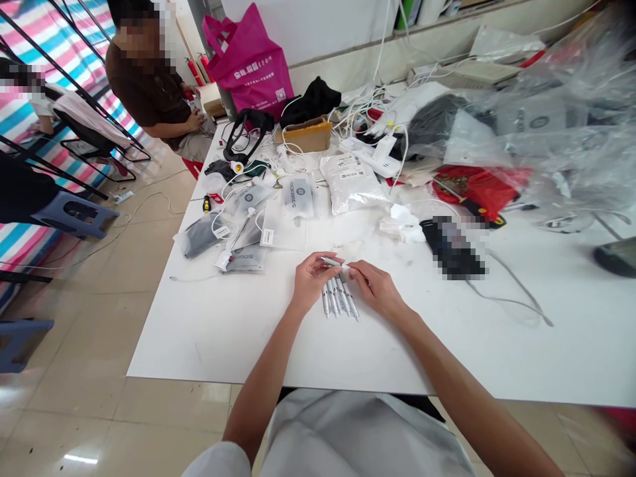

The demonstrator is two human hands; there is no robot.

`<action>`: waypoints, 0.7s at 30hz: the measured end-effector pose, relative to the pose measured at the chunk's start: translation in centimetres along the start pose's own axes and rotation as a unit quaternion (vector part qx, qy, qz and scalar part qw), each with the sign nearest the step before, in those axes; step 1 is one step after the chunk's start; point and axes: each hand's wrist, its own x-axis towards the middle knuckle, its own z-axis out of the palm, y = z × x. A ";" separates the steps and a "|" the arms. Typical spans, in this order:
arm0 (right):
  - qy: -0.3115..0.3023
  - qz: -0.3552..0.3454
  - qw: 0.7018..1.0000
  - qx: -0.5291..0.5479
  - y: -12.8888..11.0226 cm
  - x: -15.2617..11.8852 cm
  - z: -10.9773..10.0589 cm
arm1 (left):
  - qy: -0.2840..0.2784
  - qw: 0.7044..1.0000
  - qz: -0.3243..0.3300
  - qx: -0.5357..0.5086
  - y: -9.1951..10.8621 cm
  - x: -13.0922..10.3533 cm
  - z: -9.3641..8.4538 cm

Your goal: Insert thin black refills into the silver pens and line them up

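Grey shirt cloth (368, 437) is showing below the near edge of the worktop (238, 344). Back from that edge, well right of the near left corner, the left hand (313, 278) is pinching a thin pen (329, 261), and the right hand (373, 285) is pinching its white end. More pens (340, 301) are lying side by side between the hands and that edge. The held pen could be slipping if the fingers are squeezing too softly, or bending if they are pushing crooked. A wrist could be bumping the others, rolling them about.
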 end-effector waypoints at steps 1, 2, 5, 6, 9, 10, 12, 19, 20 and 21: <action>0.005 0.005 1.000 0.000 0.0 0.0 0.0 | -0.002 1.000 -0.002 -0.002 0.0 0.0 0.0; 0.014 0.014 1.000 0.000 0.0 0.0 0.0 | -0.003 1.000 -0.004 -0.004 0.0 0.0 0.0; 0.021 0.023 1.000 0.002 0.1 0.0 0.0 | -0.001 1.000 -0.006 -0.006 0.0 0.0 0.0; 0.010 0.015 1.000 0.004 0.1 0.1 0.0 | 0.000 1.000 -0.004 -0.006 0.0 0.0 0.0; 0.011 0.015 1.000 0.010 0.0 0.1 0.0 | -0.002 1.000 0.001 -0.009 0.1 0.0 0.0; 0.019 0.024 0.999 0.012 0.0 0.1 0.0 | -0.002 1.000 0.001 -0.010 0.1 0.0 0.0; 0.017 0.034 0.999 0.015 -0.1 0.1 0.0 | 0.001 1.000 0.000 -0.009 0.1 0.0 0.0; 0.023 0.035 0.999 0.016 0.4 0.0 0.3 | 0.018 0.999 -0.007 -0.026 0.1 0.0 0.0; 0.014 0.033 0.999 0.010 0.5 -0.1 0.4 | 0.021 0.999 -0.007 -0.026 0.1 0.1 -0.1; 0.000 0.032 0.999 0.007 0.6 -0.1 0.5 | 0.022 0.999 -0.007 -0.026 0.0 0.1 -0.1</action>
